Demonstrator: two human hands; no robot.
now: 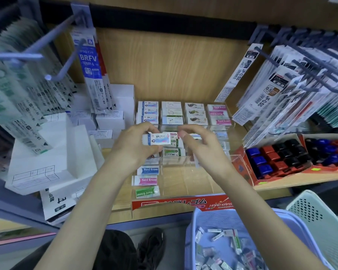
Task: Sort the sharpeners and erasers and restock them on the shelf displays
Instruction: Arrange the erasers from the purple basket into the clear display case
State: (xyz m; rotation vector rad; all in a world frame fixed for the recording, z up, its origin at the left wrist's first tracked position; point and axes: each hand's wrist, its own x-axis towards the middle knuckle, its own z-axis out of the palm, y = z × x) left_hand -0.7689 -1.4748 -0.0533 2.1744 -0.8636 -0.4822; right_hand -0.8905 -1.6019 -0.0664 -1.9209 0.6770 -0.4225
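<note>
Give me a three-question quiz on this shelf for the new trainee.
1. True or false: the left hand holds an eraser with a blue-and-pink sleeve.
2. The loose stock waiting to be sorted lies in: A) the lilac basket; B) a cardboard crate; C) a metal trolley.
3. Fill the gap: the frontmost green packet reads "Hard ____".
Key: 1 true; 2 A; 3 Eraser.
</note>
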